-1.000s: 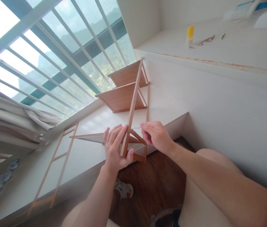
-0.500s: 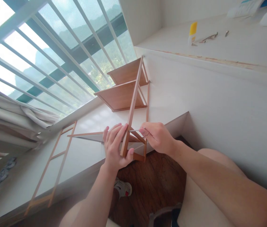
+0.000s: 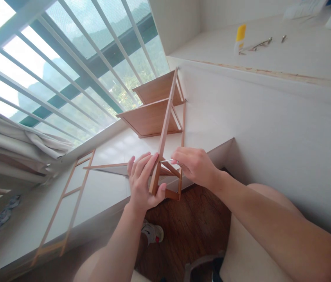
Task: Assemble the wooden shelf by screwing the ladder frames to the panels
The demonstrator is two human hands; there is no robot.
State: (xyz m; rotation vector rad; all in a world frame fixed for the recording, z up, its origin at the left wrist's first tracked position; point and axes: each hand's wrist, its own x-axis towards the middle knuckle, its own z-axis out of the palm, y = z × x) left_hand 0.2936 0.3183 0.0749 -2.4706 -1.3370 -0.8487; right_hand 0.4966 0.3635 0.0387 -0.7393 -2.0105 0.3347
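A small wooden shelf rack (image 3: 153,117) lies on its side on the white window ledge (image 3: 107,188), its two brown shelf boards toward the window. My left hand (image 3: 142,184) is wrapped round the lower end of the rack's near upright (image 3: 162,141), thumb underneath. My right hand (image 3: 195,166) is closed in a pinch on a thin metal tool (image 3: 167,161), whose tip meets that upright just above my left fingers.
A loose wooden ladder frame (image 3: 65,207) lies flat on the ledge at the left. A yellow-capped tube (image 3: 240,37) and small metal parts (image 3: 261,43) sit on the upper white surface. A curtain (image 3: 15,145) hangs left. Dark wood floor and a shoe (image 3: 153,233) lie below.
My right hand moved slightly and the thin metal tool came into view against the upright. The view drifted a little; my left hand stayed put.
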